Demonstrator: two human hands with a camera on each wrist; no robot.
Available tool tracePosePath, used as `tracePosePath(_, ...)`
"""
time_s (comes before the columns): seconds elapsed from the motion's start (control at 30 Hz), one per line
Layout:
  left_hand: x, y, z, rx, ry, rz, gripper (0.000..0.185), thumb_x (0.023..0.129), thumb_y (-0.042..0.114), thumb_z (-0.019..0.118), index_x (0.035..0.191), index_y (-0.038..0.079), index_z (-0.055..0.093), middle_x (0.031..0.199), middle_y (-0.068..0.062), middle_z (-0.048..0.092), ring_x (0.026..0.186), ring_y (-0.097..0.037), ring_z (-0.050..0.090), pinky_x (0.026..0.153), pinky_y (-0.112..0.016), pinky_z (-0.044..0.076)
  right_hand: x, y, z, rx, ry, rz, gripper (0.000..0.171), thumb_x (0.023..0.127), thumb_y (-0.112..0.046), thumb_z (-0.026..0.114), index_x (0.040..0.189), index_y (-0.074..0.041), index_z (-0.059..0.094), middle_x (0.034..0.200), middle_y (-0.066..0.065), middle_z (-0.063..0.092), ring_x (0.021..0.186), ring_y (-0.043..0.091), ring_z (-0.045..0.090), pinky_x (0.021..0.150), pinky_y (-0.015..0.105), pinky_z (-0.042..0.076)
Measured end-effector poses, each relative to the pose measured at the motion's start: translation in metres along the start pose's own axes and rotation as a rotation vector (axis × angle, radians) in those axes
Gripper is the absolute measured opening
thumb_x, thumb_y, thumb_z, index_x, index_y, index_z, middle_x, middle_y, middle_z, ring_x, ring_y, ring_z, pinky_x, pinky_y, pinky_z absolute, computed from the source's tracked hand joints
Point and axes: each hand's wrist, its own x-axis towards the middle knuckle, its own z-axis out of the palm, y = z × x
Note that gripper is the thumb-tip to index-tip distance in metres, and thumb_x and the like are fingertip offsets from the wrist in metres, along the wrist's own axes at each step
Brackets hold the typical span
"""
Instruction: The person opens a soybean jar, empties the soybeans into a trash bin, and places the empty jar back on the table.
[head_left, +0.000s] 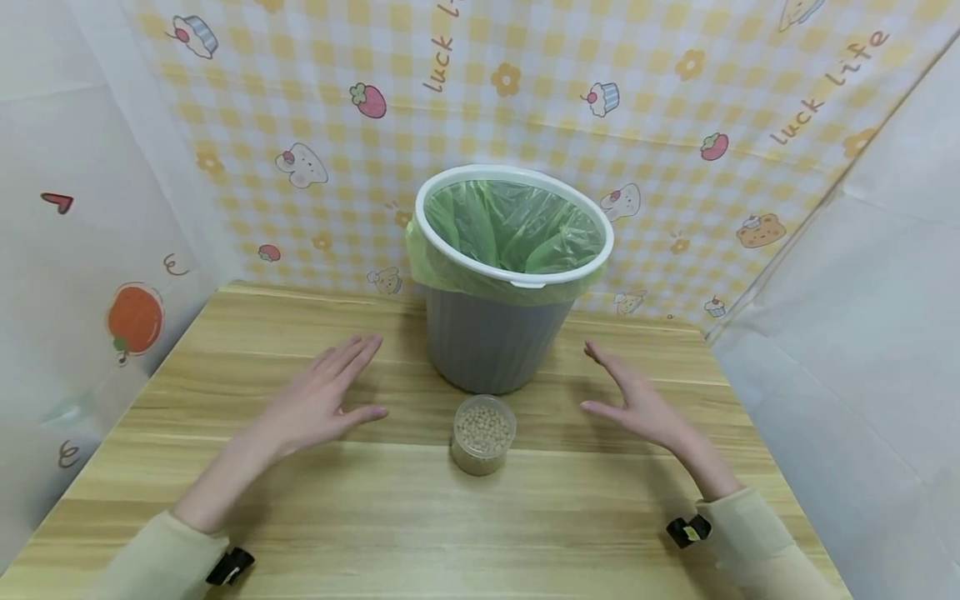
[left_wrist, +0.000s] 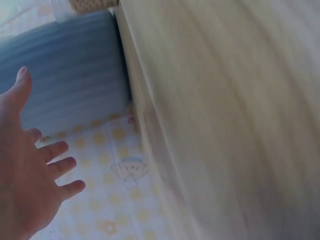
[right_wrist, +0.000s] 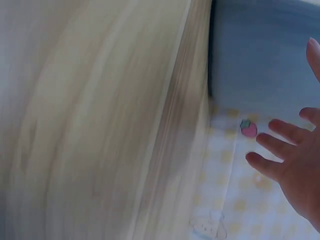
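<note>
A small clear round tub, filled with small beige bead-like grains, stands on the wooden table in the head view. Right behind it is a grey ribbed trash bin with a white rim and a green plastic bag lining it. My left hand is held left of the tub, fingers extended and thumb apart, touching nothing. On the other side my right hand is held in much the same way, also without contact. Both wrist views show the spread fingers and the bin's grey side.
The wood-grain table spreads under both arms. A yellow checked cloth with cartoon prints hangs behind the bin. Pale sheets close off the left and right sides. Each sleeve has a black device at the wrist.
</note>
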Motion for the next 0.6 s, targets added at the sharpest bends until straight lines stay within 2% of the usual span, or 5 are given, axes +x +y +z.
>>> tracePosePath(0.13,0.002,0.010,0.009,-0.042,0.007,0.028,0.098,0.094,0.059,0.066,0.165,0.010,0.019,0.168,-0.020,0.028,0.152,-0.043,0.034,0.123,-0.064,0.028,0.004,-0.011,0.010,0.097,-0.032,-0.079,0.094,0.090,-0.023,0.080,0.164,-0.009,0.024,0.159,0.019,0.046,0.143,0.041,0.048,0.114,0.057,0.044)
tracePosePath(0.27,0.004,0.021,0.016,-0.077,0.011,0.044,0.100,0.092,0.059,0.069,0.165,0.012,0.020,0.167,-0.018,0.031,0.149,-0.043,0.039,0.121,-0.063,0.033,0.009,-0.020,0.020,0.219,-0.097,-0.126,0.093,0.089,-0.017,0.081,0.162,-0.004,0.024,0.157,0.023,0.047,0.142,0.042,0.049,0.111,0.057,0.046)
tracePosePath(0.43,0.010,0.037,0.021,-0.135,-0.024,0.036,0.101,0.091,0.058,0.070,0.167,0.020,0.013,0.167,-0.015,0.033,0.148,-0.042,0.041,0.121,-0.061,0.035,0.018,-0.034,0.033,0.323,-0.189,-0.120,0.097,0.085,-0.011,0.084,0.162,-0.005,0.026,0.157,0.021,0.048,0.144,0.038,0.048,0.111,0.055,0.048)
tracePosePath(0.6,0.019,0.056,0.028,-0.197,-0.066,0.051,0.103,0.091,0.060,0.069,0.167,0.026,0.009,0.167,-0.013,0.034,0.151,-0.040,0.039,0.123,-0.060,0.032,0.027,-0.051,0.048,0.376,-0.280,-0.110,0.101,0.081,-0.022,0.089,0.161,-0.007,0.029,0.158,0.018,0.047,0.141,0.038,0.052,0.112,0.053,0.048)
